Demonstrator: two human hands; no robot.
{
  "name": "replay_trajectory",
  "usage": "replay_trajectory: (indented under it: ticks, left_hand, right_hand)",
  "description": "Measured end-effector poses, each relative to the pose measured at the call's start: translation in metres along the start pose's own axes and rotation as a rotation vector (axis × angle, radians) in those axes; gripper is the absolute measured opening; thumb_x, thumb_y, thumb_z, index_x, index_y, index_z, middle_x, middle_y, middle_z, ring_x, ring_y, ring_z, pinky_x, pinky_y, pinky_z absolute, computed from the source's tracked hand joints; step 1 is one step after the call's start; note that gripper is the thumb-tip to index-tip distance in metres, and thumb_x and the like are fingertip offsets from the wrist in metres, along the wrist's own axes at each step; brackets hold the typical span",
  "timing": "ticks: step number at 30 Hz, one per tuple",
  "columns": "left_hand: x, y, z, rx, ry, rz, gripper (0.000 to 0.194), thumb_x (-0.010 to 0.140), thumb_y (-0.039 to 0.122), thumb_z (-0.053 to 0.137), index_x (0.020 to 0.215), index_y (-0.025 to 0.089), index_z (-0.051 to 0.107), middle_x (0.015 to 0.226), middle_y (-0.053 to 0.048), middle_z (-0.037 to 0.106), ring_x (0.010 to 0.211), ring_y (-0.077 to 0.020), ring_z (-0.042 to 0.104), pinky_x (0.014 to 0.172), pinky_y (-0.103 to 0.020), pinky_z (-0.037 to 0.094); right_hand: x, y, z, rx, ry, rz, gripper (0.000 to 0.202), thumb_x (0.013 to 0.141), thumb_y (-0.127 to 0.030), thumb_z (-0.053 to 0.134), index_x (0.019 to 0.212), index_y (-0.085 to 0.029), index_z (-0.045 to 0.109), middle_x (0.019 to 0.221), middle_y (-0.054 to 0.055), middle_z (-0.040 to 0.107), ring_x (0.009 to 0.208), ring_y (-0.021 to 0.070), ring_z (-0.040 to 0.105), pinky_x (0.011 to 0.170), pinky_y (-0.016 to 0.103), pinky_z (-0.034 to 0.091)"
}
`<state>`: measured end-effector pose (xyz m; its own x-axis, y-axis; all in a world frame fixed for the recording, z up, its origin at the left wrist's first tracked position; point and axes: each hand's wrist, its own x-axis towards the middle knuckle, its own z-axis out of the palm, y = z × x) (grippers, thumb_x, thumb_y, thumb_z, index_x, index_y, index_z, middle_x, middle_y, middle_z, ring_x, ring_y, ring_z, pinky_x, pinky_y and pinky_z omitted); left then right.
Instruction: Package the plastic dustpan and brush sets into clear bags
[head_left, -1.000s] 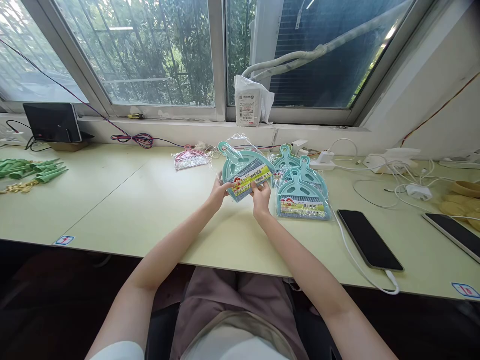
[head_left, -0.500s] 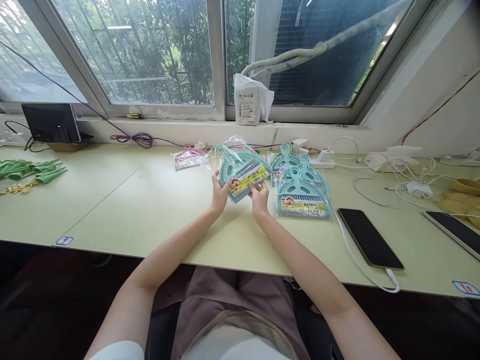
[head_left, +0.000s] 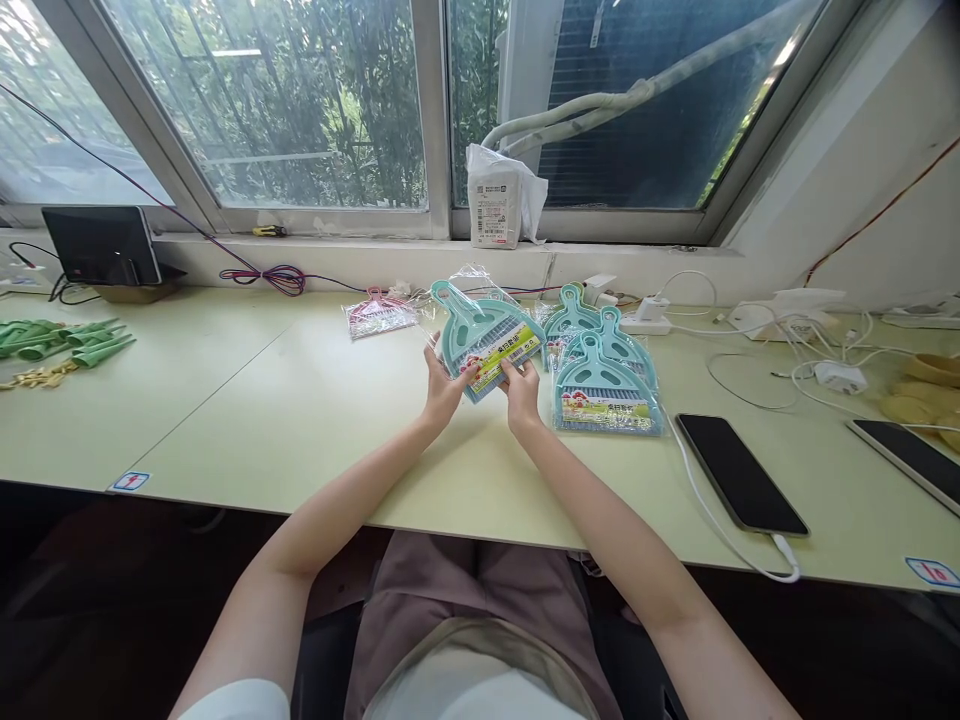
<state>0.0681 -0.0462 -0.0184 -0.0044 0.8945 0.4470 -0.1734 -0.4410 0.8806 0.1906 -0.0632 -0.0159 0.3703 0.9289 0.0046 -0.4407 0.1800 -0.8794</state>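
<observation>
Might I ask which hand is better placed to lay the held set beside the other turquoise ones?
Probably the right hand: it grips the held set closer to the other turquoise sets.

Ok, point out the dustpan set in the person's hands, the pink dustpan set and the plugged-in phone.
Held dustpan set (head_left: 501, 350): head view, on the middle of its printed label.
Pink dustpan set (head_left: 380, 317): head view, on the middle of its wrapped body.
Plugged-in phone (head_left: 741, 474): head view, on its dark screen.

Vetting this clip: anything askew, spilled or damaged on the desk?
Only the white cables: they sprawl in a loose tangle, right of the overlapping teal sets, so look untidy. No spill or damage visible.
</observation>
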Motion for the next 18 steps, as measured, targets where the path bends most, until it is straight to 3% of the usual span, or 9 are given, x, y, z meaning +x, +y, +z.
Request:
replay_trajectory:
  ticks: [8,18]
  left_hand:
    - [-0.002,-0.003,0.002,0.077,-0.025,0.101,0.091,0.07,0.05,0.079,0.14,0.03,0.025,0.135,-0.013,0.051,0.122,-0.0264,0.056,0.103,-0.042,0.046]
    - [-0.006,-0.003,0.005,0.133,-0.053,0.152,0.089,0.072,0.047,0.079,0.142,0.029,0.026,0.144,-0.015,0.044,0.129,-0.0282,0.05,0.105,-0.041,0.044]
  right_hand:
    - [0.008,-0.007,-0.002,0.188,0.069,0.121,0.021,0.085,-0.039,0.056,0.094,-0.021,0.061,0.087,0.0,0.071,0.074,0.0142,0.068,0.068,0.028,0.059]
    - [0.012,-0.009,-0.005,0.285,0.18,0.163,0.012,0.084,-0.031,0.057,0.089,-0.021,0.062,0.081,-0.002,0.069,0.071,0.0108,0.066,0.064,0.021,0.056]
